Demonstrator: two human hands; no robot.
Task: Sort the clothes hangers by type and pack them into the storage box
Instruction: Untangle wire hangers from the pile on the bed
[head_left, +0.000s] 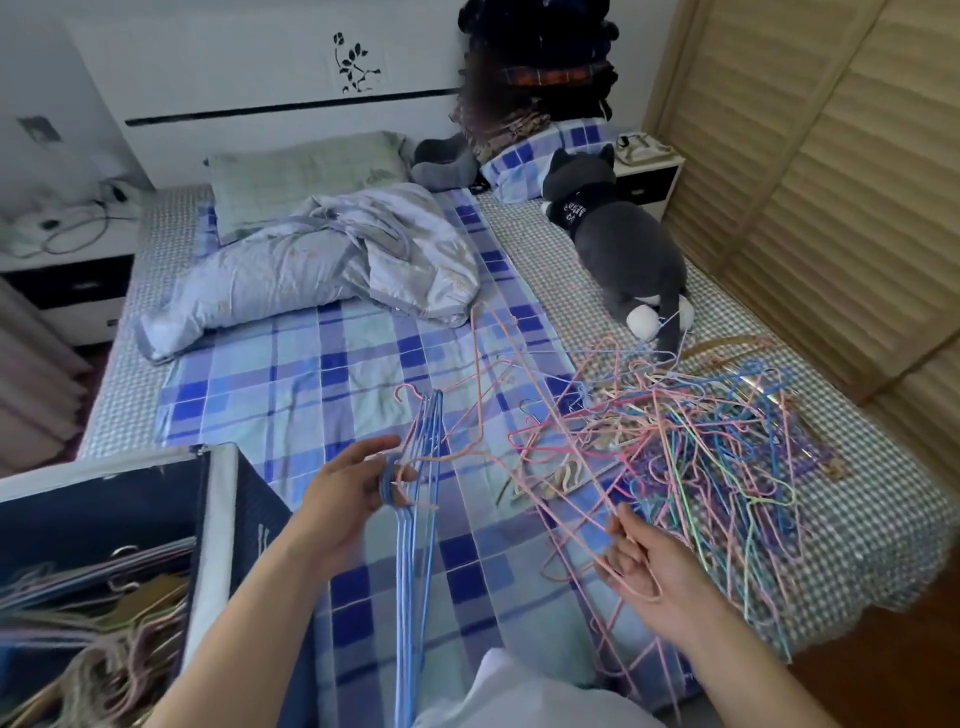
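At the frame's upper centre we see a crumpled quilt (332, 260) below a green pillow (306, 176); a grey plush cat (623, 234) lies upper right, beside louvred doors (831, 182).

Left hand (353, 493) holds blue hangers (415, 545); right hand (649, 571) grips pink hanger (571, 499).

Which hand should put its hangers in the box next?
Left. The left hand already holds a sorted bundle of blue hangers right beside the storage box. The right hand grips pink hangers seemingly tangled in the pile.
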